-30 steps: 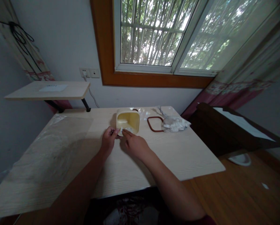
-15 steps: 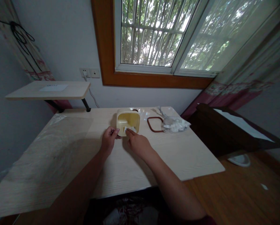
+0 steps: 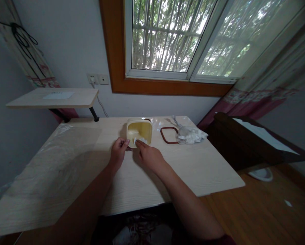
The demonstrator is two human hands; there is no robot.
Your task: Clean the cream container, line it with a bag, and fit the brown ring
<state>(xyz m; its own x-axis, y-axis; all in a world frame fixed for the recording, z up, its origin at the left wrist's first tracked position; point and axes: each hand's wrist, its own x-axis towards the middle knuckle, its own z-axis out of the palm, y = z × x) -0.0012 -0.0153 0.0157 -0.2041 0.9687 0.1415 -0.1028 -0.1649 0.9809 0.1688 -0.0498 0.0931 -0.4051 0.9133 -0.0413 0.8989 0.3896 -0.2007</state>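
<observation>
Our right hand [image 3: 149,157] pinches white tissue [image 3: 142,140] in a cream-yellow square plastic tub [image 3: 139,130], our left hand [image 3: 118,153] curled beside it, grip unclear, the dark-red rubber gasket [image 3: 160,134] unfitted.

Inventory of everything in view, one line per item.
square plastic container: 1, pale yellow, on the desk, far edge
tissue: 1 piece, white, at the container's near side
rubber gasket: 1, reddish-brown, on the desk right of the container
clear plastic bag: 1, transparent, right of the gasket, white crumpled material inside
desk: 1, pale wood grain, under all these
wall shelf: 1, pale wood, left of the desk's far end
paper sheet: 1, white, on the shelf
wall socket: 1, white, above the shelf
window: 1, orange-brown frame, behind the desk
curtain: 1, pink and cream, right of the window
left hand: 1, at the container's near corner
right hand: 1, fingers on the tissue
</observation>
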